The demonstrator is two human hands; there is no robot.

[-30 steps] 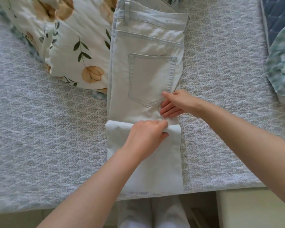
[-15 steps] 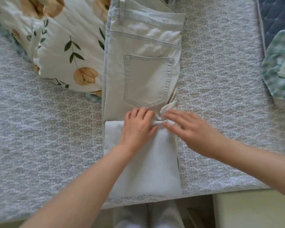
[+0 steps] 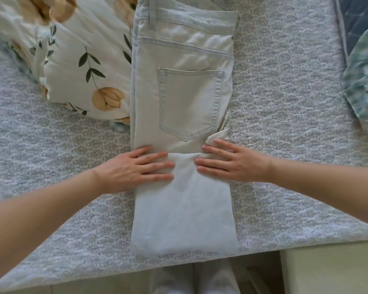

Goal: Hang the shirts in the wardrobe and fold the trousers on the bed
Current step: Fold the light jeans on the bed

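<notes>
Pale blue jeans point(image 3: 185, 98) lie lengthwise on the bed, back pocket up, waistband at the far end. Their legs are folded back over the thighs, and the fold edge runs just below the pocket. My left hand point(image 3: 134, 168) lies flat on the left end of that fold edge with straight, spread fingers. My right hand point(image 3: 229, 162) lies flat on the right end in the same way. A small crumpled corner of fabric sticks up by my right fingertips.
The bed has a grey patterned quilt point(image 3: 51, 158); its near edge runs along the bottom. A floral pillow point(image 3: 72, 56) lies against the jeans on the left. A green checked garment point(image 3: 363, 81) lies at the right edge, on a dark blue quilted cloth point(image 3: 357, 15).
My left hand has slid from the middle of the fold edge to its left end and flattened. My right hand has settled flat on the right end. The view has tilted slightly.
</notes>
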